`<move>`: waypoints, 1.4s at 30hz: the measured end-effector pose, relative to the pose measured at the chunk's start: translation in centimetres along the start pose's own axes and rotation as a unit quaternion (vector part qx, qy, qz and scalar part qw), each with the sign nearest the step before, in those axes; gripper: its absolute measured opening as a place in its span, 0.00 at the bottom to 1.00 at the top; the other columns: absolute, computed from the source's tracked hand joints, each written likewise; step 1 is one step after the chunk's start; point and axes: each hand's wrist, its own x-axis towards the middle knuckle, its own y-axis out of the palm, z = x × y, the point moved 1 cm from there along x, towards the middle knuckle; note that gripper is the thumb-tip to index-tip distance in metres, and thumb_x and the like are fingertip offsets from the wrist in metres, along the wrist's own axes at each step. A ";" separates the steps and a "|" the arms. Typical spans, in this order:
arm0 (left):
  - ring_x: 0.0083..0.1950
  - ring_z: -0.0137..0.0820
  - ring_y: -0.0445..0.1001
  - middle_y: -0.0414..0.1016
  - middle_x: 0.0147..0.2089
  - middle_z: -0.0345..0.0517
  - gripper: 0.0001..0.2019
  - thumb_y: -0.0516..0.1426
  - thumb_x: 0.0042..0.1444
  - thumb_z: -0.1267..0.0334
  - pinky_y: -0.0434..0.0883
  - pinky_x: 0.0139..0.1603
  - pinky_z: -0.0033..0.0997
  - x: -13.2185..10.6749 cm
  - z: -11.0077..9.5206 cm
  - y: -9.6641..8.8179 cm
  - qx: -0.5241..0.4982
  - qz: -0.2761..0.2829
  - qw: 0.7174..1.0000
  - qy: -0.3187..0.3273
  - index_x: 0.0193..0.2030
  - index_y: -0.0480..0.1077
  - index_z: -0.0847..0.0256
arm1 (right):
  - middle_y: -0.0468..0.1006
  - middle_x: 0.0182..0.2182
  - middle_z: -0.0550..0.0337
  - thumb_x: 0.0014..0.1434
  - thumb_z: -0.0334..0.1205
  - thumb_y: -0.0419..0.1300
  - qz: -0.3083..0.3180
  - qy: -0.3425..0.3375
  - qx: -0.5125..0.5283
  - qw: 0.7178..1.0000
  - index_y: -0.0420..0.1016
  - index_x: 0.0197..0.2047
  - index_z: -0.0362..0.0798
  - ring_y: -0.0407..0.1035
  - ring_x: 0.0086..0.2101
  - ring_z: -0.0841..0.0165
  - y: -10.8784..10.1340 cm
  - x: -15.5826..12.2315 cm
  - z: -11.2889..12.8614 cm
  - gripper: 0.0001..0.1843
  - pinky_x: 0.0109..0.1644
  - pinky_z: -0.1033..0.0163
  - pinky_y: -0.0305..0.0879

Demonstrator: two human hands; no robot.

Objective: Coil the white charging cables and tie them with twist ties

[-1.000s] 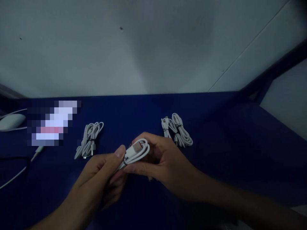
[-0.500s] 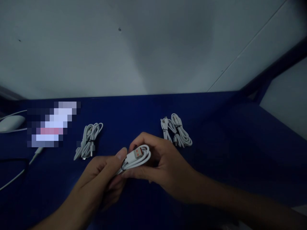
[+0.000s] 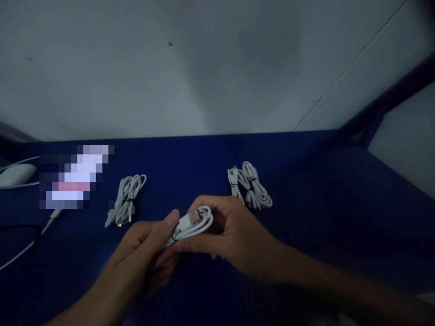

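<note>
A coiled white USB cable (image 3: 193, 222) with an orange-tongued plug is held above the blue table (image 3: 322, 203) by both hands. My left hand (image 3: 146, 246) pinches its near end with thumb on top. My right hand (image 3: 231, 231) wraps its fingers round the loop at the far end. A thin dark tie rings the bundle near my left thumb.
A tied white cable bundle (image 3: 126, 199) lies to the left, two more bundles (image 3: 249, 184) to the right behind my right hand. At the far left are a white mouse (image 3: 15, 174), a blurred patch and a loose white cord (image 3: 30, 242). A pale wall rises behind.
Both hands with the cable have dropped slightly toward me; the plug end has tilted a little. Everything on the table stays put.
</note>
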 end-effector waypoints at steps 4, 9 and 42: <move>0.18 0.23 0.48 0.53 0.17 0.32 0.38 0.61 0.63 0.26 0.49 0.18 0.26 -0.2 0.4 -0.1 -0.025 -0.001 1.000 -0.012 0.20 0.58 0.55 | 0.74 0.27 0.72 0.55 0.38 0.84 -0.004 -0.007 -0.005 1.000 0.77 0.34 0.50 0.66 0.27 0.73 0.1 -0.1 0.0 0.18 0.35 0.65 0.66; 0.19 0.23 0.47 0.52 0.18 0.31 0.37 0.60 0.65 0.27 0.48 0.19 0.26 0.0 0.2 -0.3 -0.022 0.012 1.000 -0.006 0.21 0.58 0.55 | 0.78 0.30 0.69 0.56 0.39 0.83 -0.006 -0.010 -0.007 1.000 0.76 0.35 0.50 0.72 0.31 0.71 0.1 -0.1 0.0 0.18 0.37 0.63 0.69; 0.18 0.22 0.44 0.50 0.18 0.30 0.36 0.60 0.69 0.30 0.45 0.17 0.24 0.2 -0.1 -0.2 -0.020 0.035 0.999 0.037 0.21 0.58 0.55 | 0.72 0.28 0.70 0.61 0.42 0.81 -0.079 -0.129 -0.194 0.969 0.76 0.31 0.49 0.62 0.28 0.74 -0.1 -0.4 -0.5 0.18 0.30 0.65 0.58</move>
